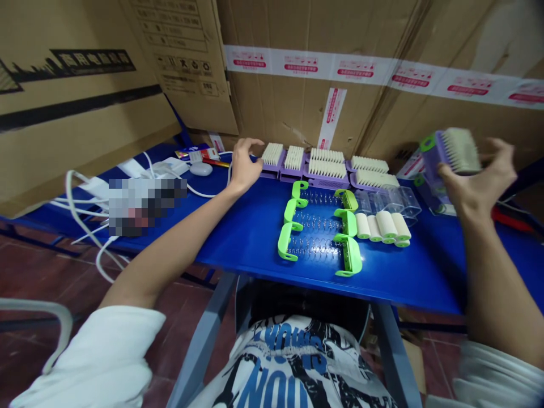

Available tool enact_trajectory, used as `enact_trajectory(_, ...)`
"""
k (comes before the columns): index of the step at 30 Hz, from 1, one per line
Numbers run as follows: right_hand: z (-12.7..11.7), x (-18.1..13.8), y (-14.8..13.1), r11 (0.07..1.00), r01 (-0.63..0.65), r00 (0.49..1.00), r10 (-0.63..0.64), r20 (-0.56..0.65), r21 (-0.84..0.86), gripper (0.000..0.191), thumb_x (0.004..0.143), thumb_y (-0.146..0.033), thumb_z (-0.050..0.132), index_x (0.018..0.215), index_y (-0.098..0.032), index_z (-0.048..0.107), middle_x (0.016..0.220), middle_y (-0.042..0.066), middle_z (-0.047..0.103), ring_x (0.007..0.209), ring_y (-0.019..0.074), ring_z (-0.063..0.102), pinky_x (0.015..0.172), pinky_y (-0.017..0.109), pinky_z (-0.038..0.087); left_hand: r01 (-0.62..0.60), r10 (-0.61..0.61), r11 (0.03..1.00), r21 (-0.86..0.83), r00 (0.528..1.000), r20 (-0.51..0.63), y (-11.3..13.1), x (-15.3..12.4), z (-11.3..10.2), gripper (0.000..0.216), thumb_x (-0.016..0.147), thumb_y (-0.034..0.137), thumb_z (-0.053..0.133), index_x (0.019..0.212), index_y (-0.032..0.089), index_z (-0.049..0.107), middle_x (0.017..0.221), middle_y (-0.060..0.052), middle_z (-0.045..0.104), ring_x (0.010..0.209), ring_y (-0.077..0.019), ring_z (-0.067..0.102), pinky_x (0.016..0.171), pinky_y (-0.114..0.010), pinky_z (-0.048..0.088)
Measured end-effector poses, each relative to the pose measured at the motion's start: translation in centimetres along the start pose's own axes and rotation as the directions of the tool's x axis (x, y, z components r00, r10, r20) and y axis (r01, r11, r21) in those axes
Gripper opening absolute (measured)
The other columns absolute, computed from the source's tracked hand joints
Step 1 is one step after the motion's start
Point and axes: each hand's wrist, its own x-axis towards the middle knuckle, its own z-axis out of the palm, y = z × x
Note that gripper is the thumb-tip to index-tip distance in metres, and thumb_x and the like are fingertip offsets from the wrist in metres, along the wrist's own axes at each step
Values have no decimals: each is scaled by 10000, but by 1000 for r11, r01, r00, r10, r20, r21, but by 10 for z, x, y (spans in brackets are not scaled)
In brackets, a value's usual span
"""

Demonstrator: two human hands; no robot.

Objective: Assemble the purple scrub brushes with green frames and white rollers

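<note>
Blurring brush (453,152), right hand (476,184)

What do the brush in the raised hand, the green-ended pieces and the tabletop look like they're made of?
The brush in the right hand looks like smooth purple and green moulded plastic with pale bristles, probably synthetic. The green-ended pieces seem to be glossy green plastic caps joined by thin metal coil springs, to judge by their glint. The table shows a smooth blue coated surface, possibly painted metal or laminate.
</note>
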Motion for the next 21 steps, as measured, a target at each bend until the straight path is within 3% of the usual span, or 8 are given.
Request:
enact_trajectory(2,-11,3,-2,972,192,963,-159,-219,136,807,929,-554,797,1568,-85,649,1526,302,761,1279,384,820,1061,488,656,-66,69,990,-121,998,14,12,-4,0,507,839,54,682,1318,212,736,1484,-150,761,1454,-330,731,1252,-491,669)
enact_trajectory(4,-23,-2,-12,872,429,855,-309,-417,235,818,941,-690,779,1487,-86,702,1436,322,787,1231,395,840,956,501,686,-93,123,955,-282,988,90,28,-13,3,535,860,145,725,1386,234,694,1540,-154,739,1458,-331,744,1181,-462,710)
enact_trajectory(6,-37,-19,-32,739,637,725,-477,-497,220,830,938,-724,828,1492,-114,727,1394,308,804,1273,418,835,1014,541,693,-83,187,902,-423,960,209,48,-25,6,700,864,259,811,1537,282,619,1643,-148,687,1476,-350,747,1120,-457,739)
enact_trajectory(8,-50,-43,-59,626,756,644,-659,-388,191,735,962,-610,897,1554,-216,713,1448,243,811,1362,421,810,1166,587,667,-76,266,852,-518,915,303,69,-40,9,970,840,410,937,1703,364,498,1766,-133,590,1513,-387,730,1061,-473,762)
enact_trajectory(11,-63,-78,-100,462,775,516,-857,-9,431,538,1058,-513,838,1565,-381,716,1573,99,800,1494,384,763,1287,596,643,-137,379,795,-591,873,307,95,-61,9,1268,771,681,1058,1813,449,373,1826,-114,508,1567,-445,692,1035,-537,765)
enact_trajectory(14,-66,-97,-125,451,692,382,-891,244,564,453,1104,-549,752,1549,-466,771,1581,30,805,1569,414,713,1294,700,619,-252,505,735,-630,823,260,108,-74,5,1189,784,768,1067,1756,383,500,1712,-124,611,1560,-442,702,1159,-578,715)
enact_trajectory(17,-64,-99,-128,487,678,386,-873,297,551,630,1101,-569,756,1721,-538,644,1688,15,740,1649,458,628,1351,788,525,-307,581,678,-668,780,231,108,-77,2,924,845,680,1078,1579,308,658,1544,-120,733,1414,-367,786,1216,-534,692)
enact_trajectory(21,-60,-95,-119,528,653,530,-831,171,544,1006,1045,-647,831,1909,-512,332,1879,81,530,1738,504,492,1381,817,469,-249,489,724,-644,843,224,99,-73,1,916,814,751,1068,1492,294,655,1441,-105,744,1288,-328,812,1130,-504,716)
